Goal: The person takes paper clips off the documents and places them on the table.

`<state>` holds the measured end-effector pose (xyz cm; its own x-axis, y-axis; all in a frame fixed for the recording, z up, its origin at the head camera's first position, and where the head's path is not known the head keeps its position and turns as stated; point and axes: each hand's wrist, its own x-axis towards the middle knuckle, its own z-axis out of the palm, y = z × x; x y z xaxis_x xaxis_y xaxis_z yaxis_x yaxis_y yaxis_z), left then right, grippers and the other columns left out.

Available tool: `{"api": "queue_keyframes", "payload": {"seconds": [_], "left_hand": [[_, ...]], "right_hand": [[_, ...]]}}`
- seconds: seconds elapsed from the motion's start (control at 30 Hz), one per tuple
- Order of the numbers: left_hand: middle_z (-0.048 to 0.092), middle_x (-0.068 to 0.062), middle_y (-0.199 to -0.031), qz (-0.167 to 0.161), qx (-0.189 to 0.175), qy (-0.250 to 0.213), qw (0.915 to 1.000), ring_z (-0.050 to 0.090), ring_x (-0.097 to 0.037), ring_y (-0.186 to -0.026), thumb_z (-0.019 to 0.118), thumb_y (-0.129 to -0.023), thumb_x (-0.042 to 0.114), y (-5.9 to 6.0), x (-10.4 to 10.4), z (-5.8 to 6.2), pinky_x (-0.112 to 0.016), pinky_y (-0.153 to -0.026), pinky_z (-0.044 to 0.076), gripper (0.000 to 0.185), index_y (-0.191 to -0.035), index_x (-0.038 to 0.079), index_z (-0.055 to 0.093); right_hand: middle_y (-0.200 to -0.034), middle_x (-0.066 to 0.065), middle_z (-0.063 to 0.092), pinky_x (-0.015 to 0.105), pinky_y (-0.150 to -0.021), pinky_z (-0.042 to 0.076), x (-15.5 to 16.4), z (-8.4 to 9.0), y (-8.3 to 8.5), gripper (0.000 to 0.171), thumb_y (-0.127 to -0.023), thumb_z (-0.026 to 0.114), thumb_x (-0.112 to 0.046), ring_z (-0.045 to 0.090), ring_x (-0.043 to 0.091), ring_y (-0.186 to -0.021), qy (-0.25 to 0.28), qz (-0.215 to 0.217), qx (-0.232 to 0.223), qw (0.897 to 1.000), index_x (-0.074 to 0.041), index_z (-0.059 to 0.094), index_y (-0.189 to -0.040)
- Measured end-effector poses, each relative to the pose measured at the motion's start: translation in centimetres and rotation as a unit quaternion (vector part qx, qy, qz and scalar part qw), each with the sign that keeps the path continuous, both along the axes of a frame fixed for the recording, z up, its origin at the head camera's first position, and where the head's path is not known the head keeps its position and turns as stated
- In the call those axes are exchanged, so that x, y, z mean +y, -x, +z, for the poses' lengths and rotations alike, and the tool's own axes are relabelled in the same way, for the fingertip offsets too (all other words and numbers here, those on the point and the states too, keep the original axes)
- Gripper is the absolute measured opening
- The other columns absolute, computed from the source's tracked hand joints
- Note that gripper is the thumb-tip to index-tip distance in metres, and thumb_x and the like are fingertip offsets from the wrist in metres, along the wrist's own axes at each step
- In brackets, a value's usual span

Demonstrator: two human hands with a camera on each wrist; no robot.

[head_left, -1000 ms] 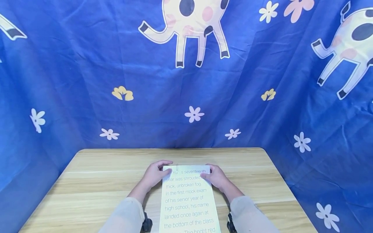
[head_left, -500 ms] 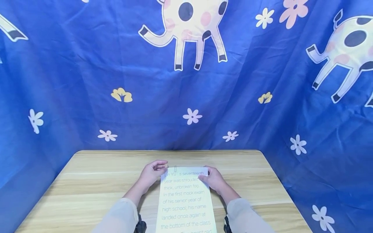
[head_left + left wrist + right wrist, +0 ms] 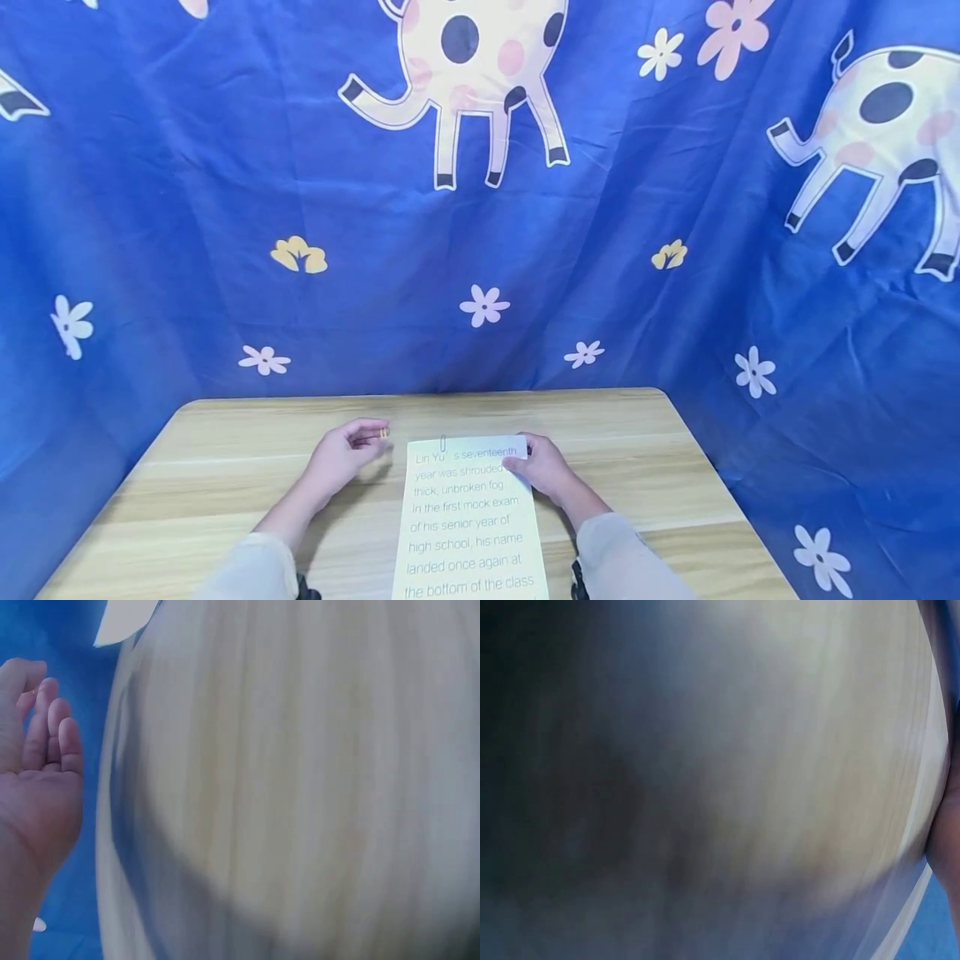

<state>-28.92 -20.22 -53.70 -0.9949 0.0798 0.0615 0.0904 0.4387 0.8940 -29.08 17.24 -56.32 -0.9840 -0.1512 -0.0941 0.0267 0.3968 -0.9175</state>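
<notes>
A printed sheet of paper [image 3: 465, 533] with large English text lies in front of me in the head view. My right hand [image 3: 546, 467] pinches its upper right corner, thumb on the printed face. A silvery paper clip [image 3: 443, 443] sits on the top edge, left of centre. Left of the sheet and apart from it, my left hand [image 3: 341, 457] pinches a small yellow paper clip [image 3: 384, 432] at its fingertips. In the left wrist view the left hand [image 3: 41, 765] shows its palm; its clip is hidden there. Only a strip of the right hand [image 3: 949, 832] shows in the right wrist view.
The light wood table [image 3: 247, 467] has rounded far corners. A blue curtain [image 3: 390, 317] printed with cows and flowers hangs behind it and along both sides. Dark wrist straps [image 3: 579, 581] sit at both cuffs.
My left hand has moved left, off the paper's top left corner, carrying the yellow paper clip away from the edge. My right hand keeps its pinch. The head view has shifted slightly.
</notes>
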Motion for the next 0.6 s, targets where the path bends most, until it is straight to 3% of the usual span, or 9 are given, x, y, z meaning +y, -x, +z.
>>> {"api": "queue_keyframes", "payload": {"seconds": [0.3, 0.6], "left_hand": [[0.082, -0.004, -0.115, -0.003, 0.045, 0.114, 0.9924, 0.074, -0.010, -0.101, 0.083, -0.096, 0.022, -0.5, -2.2, -0.2, -0.019, -0.091, 0.060, 0.036, -0.130, 0.013, 0.076], [0.081, -0.007, -0.114, -0.014, 0.035, 0.135, 0.9901, 0.074, -0.014, -0.100, 0.086, -0.093, 0.025, -0.8, -3.6, -0.7, -0.025, -0.090, 0.060, 0.039, -0.128, 0.010, 0.077]], "right_hand": [[-0.113, 0.008, 0.082, 0.032, -0.086, 0.061, -0.1, 0.1, -0.2, 0.030, -0.097, 0.078, -0.007, 0.073, 0.016, -0.091, 0.000, 0.003, 0.006, 1.000, -0.007, 0.074, -0.126], [-0.114, 0.007, 0.081, 0.031, -0.087, 0.060, 0.0, -0.1, 0.0, 0.029, -0.097, 0.079, -0.009, 0.073, 0.016, -0.092, -0.006, -0.003, -0.002, 1.000, -0.009, 0.075, -0.126]]}}
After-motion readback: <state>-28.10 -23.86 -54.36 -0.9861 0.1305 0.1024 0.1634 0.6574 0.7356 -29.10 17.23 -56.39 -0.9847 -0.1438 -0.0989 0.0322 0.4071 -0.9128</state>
